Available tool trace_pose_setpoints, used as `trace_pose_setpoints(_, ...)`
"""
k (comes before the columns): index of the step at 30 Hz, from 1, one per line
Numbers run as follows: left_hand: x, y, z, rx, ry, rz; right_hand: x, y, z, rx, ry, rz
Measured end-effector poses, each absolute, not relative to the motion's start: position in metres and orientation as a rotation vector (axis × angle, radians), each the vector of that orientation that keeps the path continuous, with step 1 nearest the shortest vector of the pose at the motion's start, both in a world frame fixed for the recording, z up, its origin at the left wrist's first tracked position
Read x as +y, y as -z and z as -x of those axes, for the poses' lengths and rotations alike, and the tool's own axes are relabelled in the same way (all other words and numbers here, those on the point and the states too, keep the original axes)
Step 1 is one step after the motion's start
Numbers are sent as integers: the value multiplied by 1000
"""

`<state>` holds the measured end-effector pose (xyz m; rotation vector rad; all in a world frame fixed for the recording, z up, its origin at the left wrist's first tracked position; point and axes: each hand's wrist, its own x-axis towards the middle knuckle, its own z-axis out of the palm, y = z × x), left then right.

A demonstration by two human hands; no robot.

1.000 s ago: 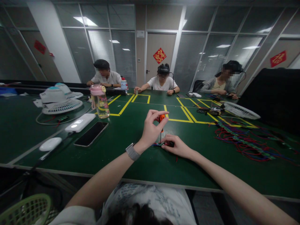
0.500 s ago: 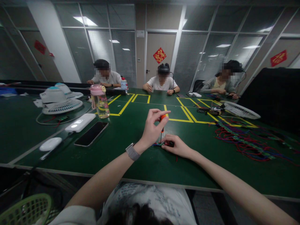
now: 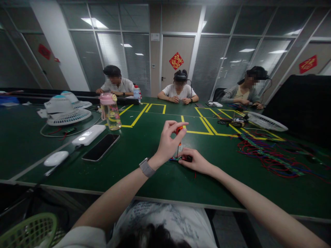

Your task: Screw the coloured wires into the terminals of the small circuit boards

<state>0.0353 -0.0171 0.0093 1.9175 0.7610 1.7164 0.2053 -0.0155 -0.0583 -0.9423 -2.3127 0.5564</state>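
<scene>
While my left grip [image 3: 168, 141] pinches the orange-handled screwdriver [image 3: 179, 130], I see its thin dark shaft standing nearly upright at the small green circuit board [image 3: 176, 159], which my right grip [image 3: 193, 161] holds by its right end on the tabletop's [image 3: 160, 184] near side.

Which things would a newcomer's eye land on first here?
Probably the orange screwdriver, upright at centre in the grip of the left hand, its tip at a small board that the right hand holds. Next, the tangle of wires on the right of the table, and the pink-lidded bottle standing on its left.
</scene>
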Motion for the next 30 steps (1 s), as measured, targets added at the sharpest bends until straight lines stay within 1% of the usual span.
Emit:
trace_pose_setpoints(4,-16,-9,-38,583,-1615,-1749,-14,60,-206,-2313,-549,936)
trace_pose_setpoints(7,-17,-9,-39,581,-1609,-1663,-14,61,-206,-2311,-551,936)
trace_pose_setpoints(13,-18,-10,-35,762,-1746,-1881,-15,59,-205,-2316,-551,941)
trace_pose_setpoints(16,-17,-10,-35,706,-1720,-1889,-15,58,-205,-2316,-549,935)
trace_pose_setpoints(21,-17,-9,-38,567,-1601,-1709,-16,57,-205,-2320,-564,945)
trace_pose_setpoints(27,-18,-10,-36,754,-1744,-1860,-15,58,-205,-2311,-559,950)
trace_pose_setpoints(30,-17,-10,-36,701,-1714,-1847,-15,58,-205,-2317,-552,947)
